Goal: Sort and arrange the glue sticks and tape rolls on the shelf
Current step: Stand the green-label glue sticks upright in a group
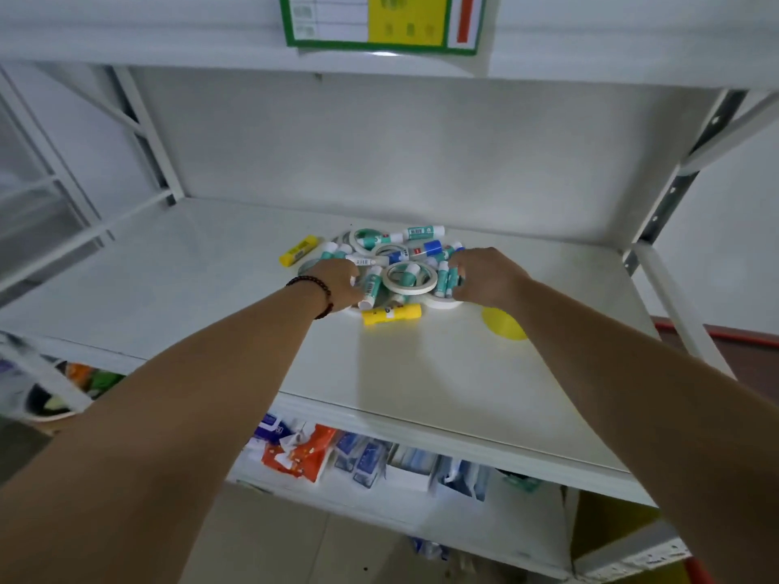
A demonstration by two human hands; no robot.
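A jumbled pile of teal-and-white glue sticks (pixel 423 232) and white tape rolls (pixel 409 279) lies in the middle of the white shelf (pixel 421 373). One yellow glue stick (pixel 298 250) lies at the pile's left, another yellow glue stick (pixel 392 315) at its front. My left hand (pixel 337 284), a dark bead bracelet on its wrist, rests on the pile's left side with fingers on a teal glue stick (pixel 371 288). My right hand (pixel 484 280) is curled around several upright teal glue sticks (pixel 446 280) at the pile's right side.
A yellow round patch (pixel 503 324) lies on the shelf under my right forearm. A green-framed label (pixel 379 21) hangs from the shelf above. The lower shelf holds packaged goods (pixel 366 457). White shelf posts (pixel 674 297) stand at both sides.
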